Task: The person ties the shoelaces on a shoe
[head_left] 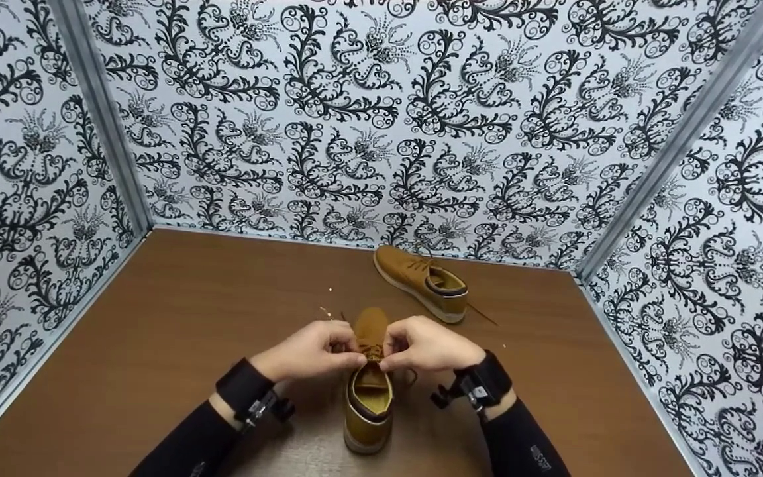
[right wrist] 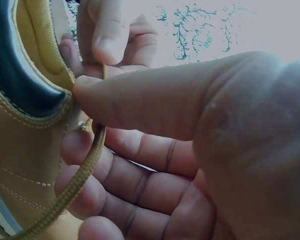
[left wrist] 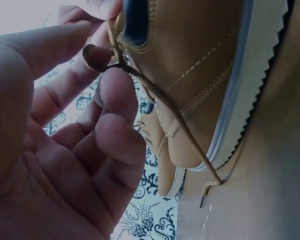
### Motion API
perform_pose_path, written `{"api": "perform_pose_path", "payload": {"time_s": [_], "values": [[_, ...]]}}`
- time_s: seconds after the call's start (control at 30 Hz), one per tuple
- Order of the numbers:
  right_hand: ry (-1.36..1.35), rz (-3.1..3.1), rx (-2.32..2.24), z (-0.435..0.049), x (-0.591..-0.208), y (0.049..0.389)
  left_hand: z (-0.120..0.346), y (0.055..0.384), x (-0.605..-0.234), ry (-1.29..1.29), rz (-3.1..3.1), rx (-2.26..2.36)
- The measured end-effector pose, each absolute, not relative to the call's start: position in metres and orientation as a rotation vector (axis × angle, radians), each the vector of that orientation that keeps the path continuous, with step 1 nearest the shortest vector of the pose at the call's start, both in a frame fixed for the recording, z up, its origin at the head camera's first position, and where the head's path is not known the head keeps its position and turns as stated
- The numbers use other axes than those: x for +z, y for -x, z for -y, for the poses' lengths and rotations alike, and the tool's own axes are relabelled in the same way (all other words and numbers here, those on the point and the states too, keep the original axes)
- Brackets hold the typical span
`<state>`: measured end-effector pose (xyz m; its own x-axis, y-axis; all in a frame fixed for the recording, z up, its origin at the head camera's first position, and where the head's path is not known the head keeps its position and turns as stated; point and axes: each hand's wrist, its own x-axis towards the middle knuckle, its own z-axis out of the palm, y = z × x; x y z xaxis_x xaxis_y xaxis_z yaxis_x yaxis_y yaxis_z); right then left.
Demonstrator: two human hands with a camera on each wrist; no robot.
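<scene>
A tan lace-up shoe [head_left: 366,434] with a dark collar stands upright on the table, its heel toward me. Over its tongue, my left hand [head_left: 308,350] and right hand [head_left: 433,346] meet with fingertips nearly touching. In the left wrist view, the left thumb and forefinger pinch a brown shoelace [left wrist: 172,107]; its end trails down to the table beside the sole. My right thumb and fingers hold the shoelace [right wrist: 80,182] too, seen close up in the right wrist view, where it curves down past the shoe's collar. The exact crossing of the laces is hidden by fingers.
A second tan shoe [head_left: 408,275] lies farther back to the right, toe pointing left, with its lace trailing onto the brown table [head_left: 222,285]. Small pale flecks [head_left: 330,311] lie left of the near shoe's toe. Patterned walls [head_left: 355,132] enclose the table's back and sides.
</scene>
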<state>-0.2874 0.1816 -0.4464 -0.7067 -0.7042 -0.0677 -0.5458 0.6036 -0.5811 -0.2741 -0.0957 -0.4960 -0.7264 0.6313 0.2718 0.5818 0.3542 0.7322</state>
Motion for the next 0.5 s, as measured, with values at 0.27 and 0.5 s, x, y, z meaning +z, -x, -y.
{"api": "perform_pose_path", "payload": {"time_s": [0.27,0.5], "values": [[1.0,-2.553,-0.764,-0.1858,-0.4419,0.288,0.0893,0.2702,-0.495,-1.153,-2.649,1.271],[0.963,-2.548,-0.768,-0.1903,-0.4395,0.2881,0.0879,0.2707,-0.4981,-1.105,-2.655,1.274]]}}
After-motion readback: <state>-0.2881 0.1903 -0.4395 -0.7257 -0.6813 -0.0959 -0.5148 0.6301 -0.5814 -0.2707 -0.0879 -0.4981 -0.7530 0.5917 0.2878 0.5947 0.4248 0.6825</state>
